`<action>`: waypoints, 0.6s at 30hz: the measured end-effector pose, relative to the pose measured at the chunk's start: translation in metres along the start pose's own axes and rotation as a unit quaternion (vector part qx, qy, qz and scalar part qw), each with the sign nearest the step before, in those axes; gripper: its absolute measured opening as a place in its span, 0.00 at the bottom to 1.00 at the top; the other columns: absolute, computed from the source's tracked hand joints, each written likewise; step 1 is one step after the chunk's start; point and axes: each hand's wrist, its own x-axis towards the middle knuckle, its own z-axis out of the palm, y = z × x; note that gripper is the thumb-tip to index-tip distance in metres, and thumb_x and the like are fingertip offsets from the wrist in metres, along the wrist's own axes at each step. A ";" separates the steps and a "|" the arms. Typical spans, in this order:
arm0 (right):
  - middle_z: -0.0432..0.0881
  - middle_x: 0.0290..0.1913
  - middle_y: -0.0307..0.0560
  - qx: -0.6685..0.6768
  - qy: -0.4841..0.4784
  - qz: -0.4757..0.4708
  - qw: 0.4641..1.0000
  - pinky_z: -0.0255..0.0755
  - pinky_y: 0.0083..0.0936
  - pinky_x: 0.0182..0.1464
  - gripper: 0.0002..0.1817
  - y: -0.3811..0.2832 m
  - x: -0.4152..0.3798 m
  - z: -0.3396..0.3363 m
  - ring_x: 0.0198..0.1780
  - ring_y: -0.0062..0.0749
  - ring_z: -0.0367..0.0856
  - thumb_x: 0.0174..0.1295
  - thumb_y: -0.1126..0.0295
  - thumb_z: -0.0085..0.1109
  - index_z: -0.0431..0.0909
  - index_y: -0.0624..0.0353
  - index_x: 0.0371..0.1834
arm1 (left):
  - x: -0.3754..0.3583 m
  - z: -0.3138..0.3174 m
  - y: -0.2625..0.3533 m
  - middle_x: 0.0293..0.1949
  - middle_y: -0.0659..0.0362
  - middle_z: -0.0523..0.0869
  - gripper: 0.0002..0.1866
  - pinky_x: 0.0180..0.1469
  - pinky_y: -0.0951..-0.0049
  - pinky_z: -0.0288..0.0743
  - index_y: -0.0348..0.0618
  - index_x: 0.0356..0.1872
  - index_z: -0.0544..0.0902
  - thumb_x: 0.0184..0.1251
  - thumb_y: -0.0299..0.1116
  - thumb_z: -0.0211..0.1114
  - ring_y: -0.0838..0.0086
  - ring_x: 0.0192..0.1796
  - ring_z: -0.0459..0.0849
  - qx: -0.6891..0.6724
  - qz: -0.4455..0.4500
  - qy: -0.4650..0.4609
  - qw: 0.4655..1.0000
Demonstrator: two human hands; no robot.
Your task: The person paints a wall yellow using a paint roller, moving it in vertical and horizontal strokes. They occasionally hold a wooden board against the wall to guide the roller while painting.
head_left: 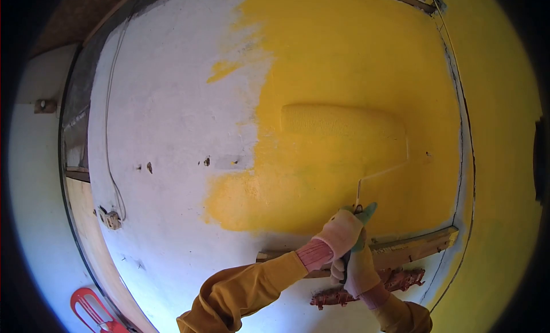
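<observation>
Gripping the paint roller [342, 122] handle, both hands [349, 247] together.

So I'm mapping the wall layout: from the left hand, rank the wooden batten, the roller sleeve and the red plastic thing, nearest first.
Measured from the left hand:
1. Wooden batten, just right and below.
2. Roller sleeve, above, on the yellow paint.
3. Red plastic thing, far lower left.

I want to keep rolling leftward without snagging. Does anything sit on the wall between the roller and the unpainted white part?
Nothing lies between them: yellow wall runs from the roller to the paint edge. Further left on the white area there are small holes or marks, a thin cable and a small fitting. Both gloved hands, left hand and right hand, grip the handle.
</observation>
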 end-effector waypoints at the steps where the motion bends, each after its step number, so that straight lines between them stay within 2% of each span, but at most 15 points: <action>1: 0.59 0.08 0.36 0.014 0.001 0.004 1.000 0.57 0.30 0.12 0.34 0.004 0.003 -0.001 0.07 0.30 0.57 0.56 0.30 0.29 0.69 0.50 0.25 | 0.006 -0.004 -0.001 0.19 0.59 0.79 0.17 0.28 0.70 0.74 0.48 0.43 0.80 0.66 0.48 0.51 0.70 0.22 0.79 0.003 0.002 0.000 1.000; 2: 0.59 0.08 0.36 0.015 -0.001 0.006 1.000 0.57 0.30 0.12 0.34 0.002 0.009 0.000 0.07 0.30 0.57 0.56 0.30 0.29 0.69 0.50 0.25 | 0.016 -0.012 -0.003 0.17 0.60 0.78 0.17 0.28 0.71 0.74 0.48 0.41 0.80 0.65 0.48 0.52 0.71 0.21 0.78 -0.128 -0.125 -0.070 0.981; 3: 0.58 0.07 0.36 0.002 -0.013 -0.029 0.999 0.56 0.29 0.11 0.34 -0.002 0.015 0.002 0.07 0.29 0.58 0.56 0.30 0.29 0.69 0.50 0.25 | 0.025 -0.020 -0.003 0.15 0.61 0.77 0.17 0.28 0.71 0.73 0.48 0.38 0.81 0.65 0.48 0.53 0.71 0.21 0.78 -0.255 -0.248 -0.137 0.924; 4: 0.58 0.07 0.36 -0.011 -0.024 -0.063 0.998 0.56 0.29 0.11 0.34 -0.004 0.019 0.003 0.07 0.29 0.58 0.56 0.30 0.29 0.69 0.50 0.24 | 0.030 -0.029 0.002 0.15 0.61 0.77 0.17 0.28 0.71 0.73 0.48 0.38 0.81 0.65 0.48 0.53 0.71 0.21 0.78 -0.255 -0.252 -0.138 0.923; 6: 0.58 0.07 0.36 0.009 -0.010 -0.019 1.000 0.56 0.28 0.11 0.33 0.002 0.011 0.001 0.07 0.29 0.58 0.57 0.31 0.29 0.68 0.50 0.24 | 0.035 -0.043 0.012 0.17 0.60 0.78 0.17 0.28 0.71 0.73 0.47 0.36 0.81 0.65 0.49 0.53 0.72 0.22 0.78 -0.356 -0.405 -0.215 0.814; 7: 0.59 0.07 0.36 0.029 0.002 0.018 0.999 0.56 0.27 0.11 0.32 0.006 0.008 0.000 0.07 0.28 0.57 0.58 0.32 0.30 0.68 0.50 0.24 | 0.025 -0.036 0.011 0.17 0.60 0.78 0.17 0.28 0.71 0.73 0.47 0.36 0.81 0.65 0.49 0.53 0.72 0.22 0.78 -0.356 -0.405 -0.214 0.815; 9: 0.59 0.07 0.35 0.015 0.020 0.006 1.000 0.56 0.27 0.11 0.32 0.016 0.007 -0.004 0.07 0.28 0.57 0.58 0.32 0.30 0.67 0.50 0.23 | -0.003 -0.012 0.006 0.19 0.59 0.78 0.17 0.28 0.72 0.74 0.43 0.38 0.79 0.65 0.46 0.53 0.73 0.22 0.79 -0.266 -0.206 -0.137 0.932; 10: 0.59 0.08 0.35 0.006 0.040 -0.007 0.999 0.55 0.27 0.11 0.32 0.018 0.007 -0.003 0.07 0.27 0.57 0.57 0.31 0.30 0.67 0.50 0.22 | 0.002 -0.012 0.004 0.19 0.59 0.78 0.17 0.28 0.72 0.74 0.43 0.38 0.79 0.65 0.46 0.53 0.73 0.22 0.79 -0.265 -0.205 -0.137 0.932; 13: 0.59 0.07 0.35 -0.007 0.037 -0.034 0.999 0.55 0.27 0.11 0.33 -0.008 0.018 0.005 0.06 0.27 0.56 0.57 0.31 0.30 0.66 0.50 0.22 | 0.031 -0.021 -0.001 0.20 0.57 0.78 0.15 0.31 0.70 0.75 0.40 0.43 0.75 0.66 0.42 0.52 0.72 0.23 0.79 -0.266 -0.248 -0.160 0.918; 15: 0.59 0.07 0.35 -0.007 0.036 -0.040 0.999 0.55 0.27 0.11 0.33 -0.009 0.019 0.006 0.06 0.28 0.56 0.57 0.31 0.30 0.67 0.50 0.22 | 0.051 -0.041 0.004 0.21 0.58 0.78 0.15 0.34 0.70 0.75 0.42 0.48 0.72 0.67 0.40 0.51 0.70 0.24 0.79 -0.333 -0.445 -0.274 0.785; 16: 0.59 0.07 0.36 -0.007 0.031 -0.055 0.998 0.55 0.27 0.11 0.33 -0.010 0.020 0.006 0.06 0.28 0.56 0.57 0.31 0.30 0.67 0.50 0.22 | 0.043 -0.035 0.004 0.21 0.58 0.78 0.15 0.34 0.70 0.75 0.42 0.48 0.72 0.67 0.40 0.51 0.70 0.24 0.79 -0.333 -0.442 -0.276 0.786; 18: 0.59 0.08 0.36 -0.003 0.032 -0.035 0.999 0.55 0.27 0.11 0.33 0.010 0.014 -0.005 0.06 0.28 0.56 0.57 0.31 0.30 0.67 0.51 0.22 | 0.014 -0.016 0.004 0.21 0.59 0.78 0.15 0.32 0.70 0.75 0.42 0.47 0.72 0.67 0.40 0.51 0.71 0.26 0.79 -0.224 -0.266 -0.225 0.910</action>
